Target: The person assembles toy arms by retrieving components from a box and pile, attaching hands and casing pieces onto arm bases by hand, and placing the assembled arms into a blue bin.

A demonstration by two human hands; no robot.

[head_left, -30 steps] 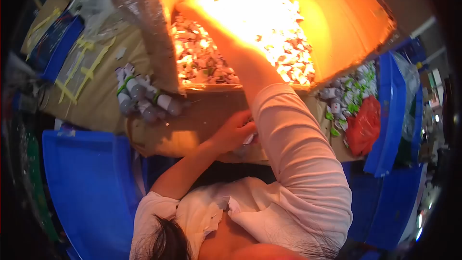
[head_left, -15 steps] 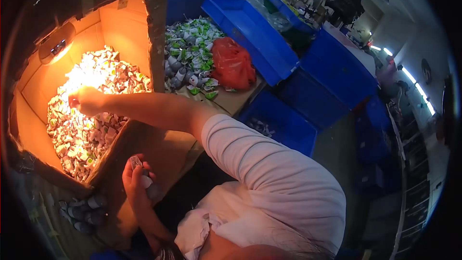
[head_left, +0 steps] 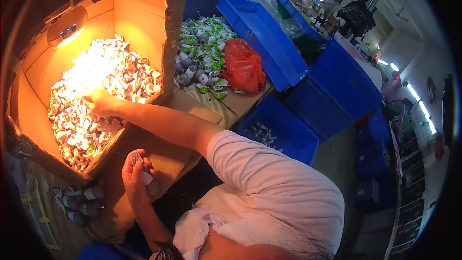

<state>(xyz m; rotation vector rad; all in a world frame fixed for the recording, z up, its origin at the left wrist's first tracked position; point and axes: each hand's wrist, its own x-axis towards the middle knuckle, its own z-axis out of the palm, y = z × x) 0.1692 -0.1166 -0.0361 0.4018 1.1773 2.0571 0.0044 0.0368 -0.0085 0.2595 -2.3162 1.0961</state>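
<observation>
My right hand point(head_left: 100, 102) reaches into a lit cardboard box point(head_left: 30, 97) and touches a heap of small white, grey and green pieces point(head_left: 132, 74). Glare and the angle hide its fingertips. Lower down, outside the box, my left hand point(head_left: 136, 171) is wrapped round a small grey and white item point(head_left: 137, 159), with a pale rounded part below the fingers. A bright lamp point(head_left: 67, 30) shines at the back of the box. Several grey and white figures point(head_left: 79, 204) lie on the table at the lower left.
Beyond the box lies a pile of grey figures and green-white pieces point(head_left: 204, 41), beside a red bag point(head_left: 243, 65). A tilted blue tray point(head_left: 264, 38) leans nearby. Below it stands a blue bin point(head_left: 298, 139) with small grey pieces. More blue bins point(head_left: 332, 86) stand to the right.
The view has swung to the right since the first frame, then shifted slightly. My right hand stays at the heap in the box. My left hand, lower before, now shows the item it holds.
</observation>
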